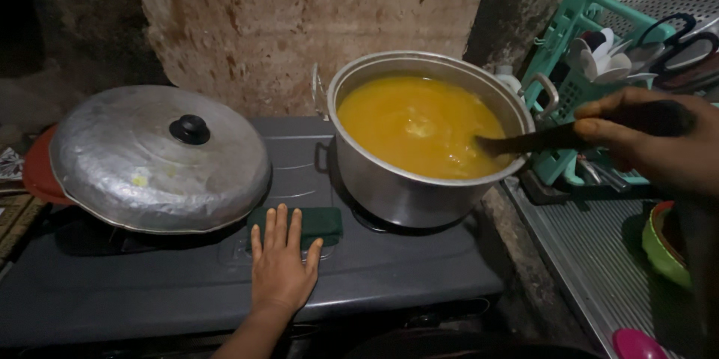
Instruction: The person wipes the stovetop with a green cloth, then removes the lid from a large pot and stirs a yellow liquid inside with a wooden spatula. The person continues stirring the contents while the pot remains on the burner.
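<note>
Both hands bare — left grip [281, 265] and right grip [659, 138] — no rings, no sleeves showing.

We see the right hand [659, 138] gripping a dark ladle [539, 140] dipped in the yellow soup [419, 123] inside a metal pot [408, 187], while the left hand [281, 265] lies flat on the stove [150, 284], fingertips touching a green cloth [326, 220].

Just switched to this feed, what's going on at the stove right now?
The right hand holds a dark ladle dipped in the yellow soup in the metal pot on the stove. The left hand rests flat on the stove, fingertips on a green cloth. A lidded pan sits alongside.
</note>
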